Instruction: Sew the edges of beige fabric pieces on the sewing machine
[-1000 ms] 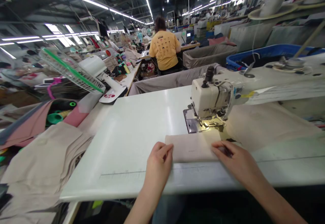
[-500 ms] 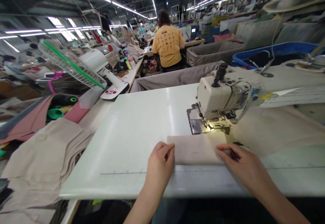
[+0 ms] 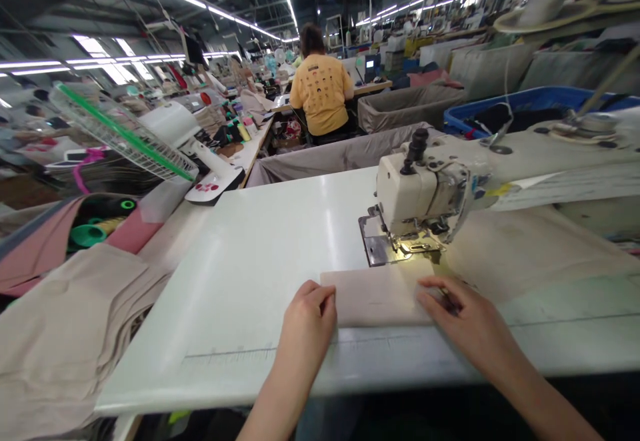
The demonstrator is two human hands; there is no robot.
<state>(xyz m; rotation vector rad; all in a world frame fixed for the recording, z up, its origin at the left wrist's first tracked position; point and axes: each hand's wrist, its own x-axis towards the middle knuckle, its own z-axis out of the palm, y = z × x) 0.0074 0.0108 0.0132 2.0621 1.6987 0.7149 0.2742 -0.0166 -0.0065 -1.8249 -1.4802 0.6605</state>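
Still, both the left hand (image 3: 306, 317) and right hand (image 3: 465, 324) press flat, open-gripped, on the unmoved fabric piece (image 3: 377, 295).

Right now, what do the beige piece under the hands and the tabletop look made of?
The beige piece looks like soft matte woven fabric, folded flat. The tabletop looks like smooth white laminate; its gloss reflects the ceiling lights, though the core is hidden.

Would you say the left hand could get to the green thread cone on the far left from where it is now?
Probably not without leaning: the left hand rests on the beige fabric piece, and the green thread cone lies beyond the white table.
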